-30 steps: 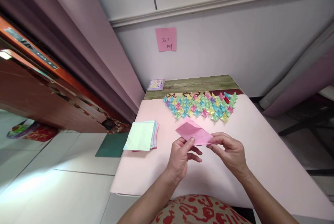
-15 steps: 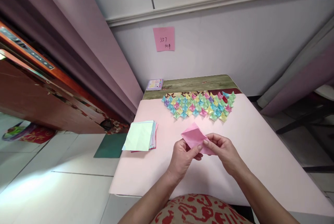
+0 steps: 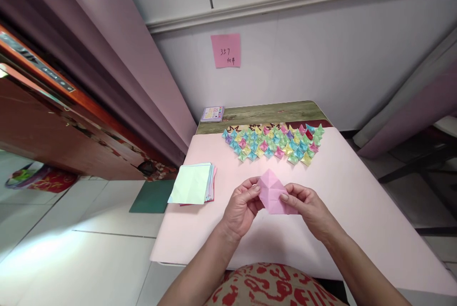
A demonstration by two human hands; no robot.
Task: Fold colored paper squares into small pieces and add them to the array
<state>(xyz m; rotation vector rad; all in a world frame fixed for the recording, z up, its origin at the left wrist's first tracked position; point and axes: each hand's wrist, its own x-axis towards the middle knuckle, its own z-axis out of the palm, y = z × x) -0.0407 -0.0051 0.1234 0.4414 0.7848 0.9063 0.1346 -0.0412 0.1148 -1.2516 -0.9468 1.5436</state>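
A pink sheet of folding paper (image 3: 271,192), creased into a small pointed shape, is held above the pink table (image 3: 357,211). My left hand (image 3: 243,208) pinches its left edge with thumb and fingers. My right hand (image 3: 307,207) grips its right side, thumb on top. Both hands are closed on the paper, a little above the tabletop and in front of me.
A stack of pastel paper squares (image 3: 193,184) lies at the table's left edge. Several small folded paper pieces (image 3: 273,144) are laid out in rows at the far side. A small printed pack (image 3: 213,113) rests on the wooden ledge. A pink note (image 3: 225,51) sticks to the wall.
The long flat pink paper has been folded in on itself into a compact pointed shape. Both hands have moved closer together around it.
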